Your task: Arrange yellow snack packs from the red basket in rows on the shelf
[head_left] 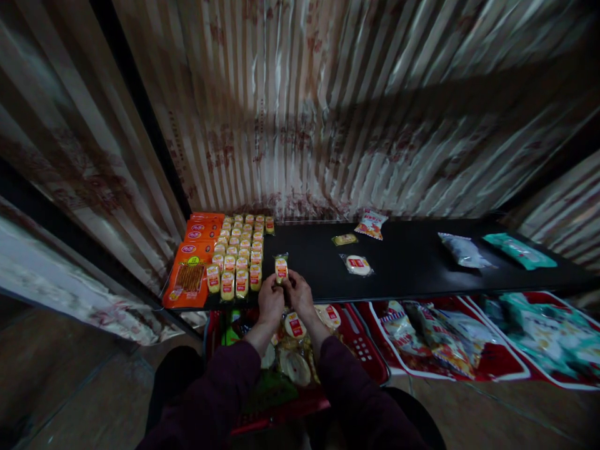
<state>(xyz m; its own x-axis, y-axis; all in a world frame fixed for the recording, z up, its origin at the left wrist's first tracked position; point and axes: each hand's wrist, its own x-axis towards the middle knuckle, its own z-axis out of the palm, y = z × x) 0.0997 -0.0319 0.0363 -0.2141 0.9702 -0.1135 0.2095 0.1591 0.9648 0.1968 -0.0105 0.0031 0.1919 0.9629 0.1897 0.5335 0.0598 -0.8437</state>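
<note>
Both hands meet at the front edge of the black shelf (304, 237). My left hand (270, 299) and my right hand (300, 291) are closed, their fingertips pinching the lower end of one small wrapped cake (281, 266), held upright. To the left of it, rows of similar wrapped cakes (242, 281) stand close together on the shelf. Orange snack packets (188, 269) lie in a column at the shelf's left end. Under my forearms is a red basket (365, 334) holding round wrapped pastries (294, 325) and other packets.
Farther right on the shelf lie a round wrapped pastry (357, 264), a small yellow packet (345, 239), a red-and-white bag (371, 224), a pale bag (463, 250) and a teal bag (519, 250). Two more red baskets (527, 369) of bags sit below. Striped curtain (300, 125) hangs behind.
</note>
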